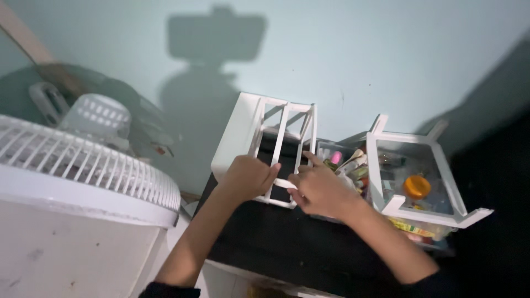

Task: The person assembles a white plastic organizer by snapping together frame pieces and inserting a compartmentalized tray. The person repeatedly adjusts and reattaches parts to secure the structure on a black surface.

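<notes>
Item: white rack (259, 138), open-frame, lying tipped on a black surface (287, 243), against the pale wall (359, 49).

Left hand (248, 176): fingers curled shut around the rack's near rail, at its left part.

Right hand (319, 190): clamped on the same rail's right end; forefinger (312, 159) points out along an upright bar.

Step, as judged: both hands are gripping the rack to shift or right it. The next move would call for a level, two-handed lift clear of its neighbours.

Position: rack's near rail lies inside both grips, its body stretching away beyond the fingers.

Adjacent, right: clear bin (345, 160) of small tubes, touching the rack; second white frame (425, 176) with an orange lid (417, 186) beneath it.

Left, near: white fan grille (83, 165).
</notes>
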